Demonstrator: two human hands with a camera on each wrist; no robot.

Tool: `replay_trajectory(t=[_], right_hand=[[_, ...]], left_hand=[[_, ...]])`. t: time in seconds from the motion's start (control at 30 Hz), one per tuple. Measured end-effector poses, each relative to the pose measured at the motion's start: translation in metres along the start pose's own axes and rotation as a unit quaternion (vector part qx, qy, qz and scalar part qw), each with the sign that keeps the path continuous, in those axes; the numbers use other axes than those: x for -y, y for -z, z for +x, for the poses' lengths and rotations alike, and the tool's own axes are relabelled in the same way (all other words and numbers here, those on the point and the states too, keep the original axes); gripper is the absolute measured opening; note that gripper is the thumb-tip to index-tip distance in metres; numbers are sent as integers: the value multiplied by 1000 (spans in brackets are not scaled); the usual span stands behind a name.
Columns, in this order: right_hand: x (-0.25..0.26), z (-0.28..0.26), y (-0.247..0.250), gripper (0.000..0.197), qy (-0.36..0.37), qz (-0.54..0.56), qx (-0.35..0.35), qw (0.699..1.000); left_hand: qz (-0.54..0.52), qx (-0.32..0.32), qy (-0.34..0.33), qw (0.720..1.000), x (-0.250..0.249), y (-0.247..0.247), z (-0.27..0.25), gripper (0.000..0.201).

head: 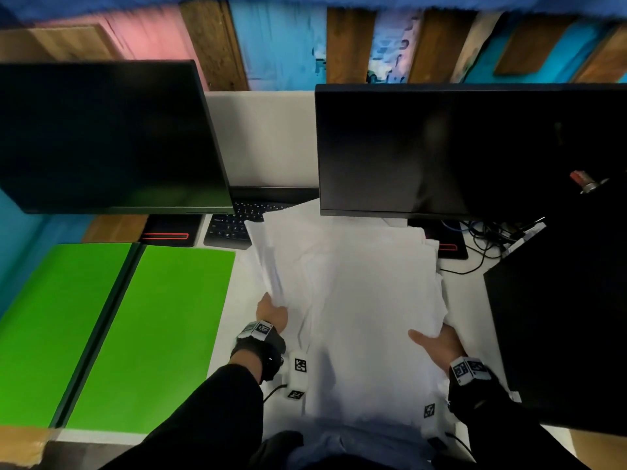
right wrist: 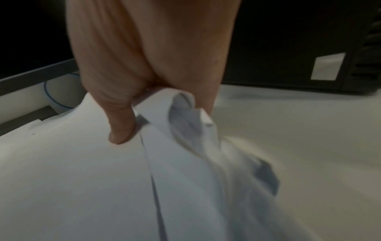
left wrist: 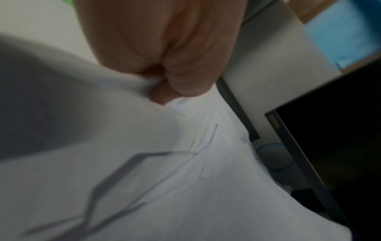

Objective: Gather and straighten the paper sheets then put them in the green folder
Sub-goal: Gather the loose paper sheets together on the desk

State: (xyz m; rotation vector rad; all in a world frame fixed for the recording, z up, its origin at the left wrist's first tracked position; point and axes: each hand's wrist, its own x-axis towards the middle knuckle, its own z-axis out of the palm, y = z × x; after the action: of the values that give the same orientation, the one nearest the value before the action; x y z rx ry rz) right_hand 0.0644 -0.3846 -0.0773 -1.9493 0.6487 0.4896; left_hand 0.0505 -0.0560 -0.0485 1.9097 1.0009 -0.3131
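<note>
A loose, uneven pile of white paper sheets (head: 353,293) lies on the white desk in front of me. My left hand (head: 271,308) grips the pile's left edge, where several sheets bend upward; the left wrist view shows this hand (left wrist: 164,68) curled into the paper sheets (left wrist: 185,187). My right hand (head: 436,344) holds the right edge with the thumb on top; in the right wrist view this hand (right wrist: 148,81) pinches the curled paper sheets (right wrist: 82,179). The green folder (head: 135,327) lies open and flat at the left of the desk.
Two dark monitors (head: 112,137) (head: 468,150) stand behind the pile, with a black keyboard (head: 237,222) between them. A black computer case (head: 559,334) stands at the right, cables (head: 485,239) behind it. Small white tagged blocks (head: 298,371) lie by my left wrist.
</note>
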Motion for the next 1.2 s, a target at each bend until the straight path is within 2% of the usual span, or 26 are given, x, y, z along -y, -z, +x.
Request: replay_trajectory(t=[0.1,0.23,0.37,0.4,0.5,0.57,0.63,0.7,0.77,0.83,0.87,0.9,0.97,1.03,1.1,1.13,1.2], right_hand=[[-7,1,5,51,-6,8,-4,1000],[-16,6,12,51,-8,31,-65,997],[-3,-7,-7,40,-7,35,3,999],[0,-10,-13,40,1,24,18,1000],[-1,-12,-15,69,33,3,-6,999],[-4,-14,-10,93,36,15,-36,999],[-5,-16,-9,103,12,36,-35,999],[-2,-19,-11,86,-14,39,12,999],[5,-26,-17,58,-41,11,87,995],[10,-25,-23,50,-47,-34,147,987],[12,-24,-26,53,-46,-48,161,985],[14,-26,-28,61,-43,-57,166,984],[9,-22,-29,78,-42,-60,185,980],[9,-28,-26,80,-36,-32,203,978],[10,-38,-19,82,-33,-10,215,976],[11,-44,-15,84,-32,5,221,975],[19,-59,-7,68,-21,41,222,974]], left_hand=[[2,-21,20,1000,-1,10,4,40],[52,13,11,999,10,26,12,36],[81,112,-30,990,6,15,-3,16],[85,125,-27,988,5,10,-7,20],[44,91,-18,995,8,6,-3,18],[-9,32,3,999,17,12,13,38],[-33,-6,48,998,27,16,28,68],[-31,-9,70,997,29,12,32,94],[-24,21,63,998,22,9,24,104],[-8,58,50,997,13,6,17,116],[4,74,44,996,11,7,16,115],[2,90,33,995,8,9,10,107],[-12,117,31,993,6,13,-1,75],[-39,126,26,991,12,17,-5,58],[-81,144,12,986,18,25,-10,54],[-103,161,6,981,21,31,-11,59],[-155,203,4,967,28,45,-12,76]])
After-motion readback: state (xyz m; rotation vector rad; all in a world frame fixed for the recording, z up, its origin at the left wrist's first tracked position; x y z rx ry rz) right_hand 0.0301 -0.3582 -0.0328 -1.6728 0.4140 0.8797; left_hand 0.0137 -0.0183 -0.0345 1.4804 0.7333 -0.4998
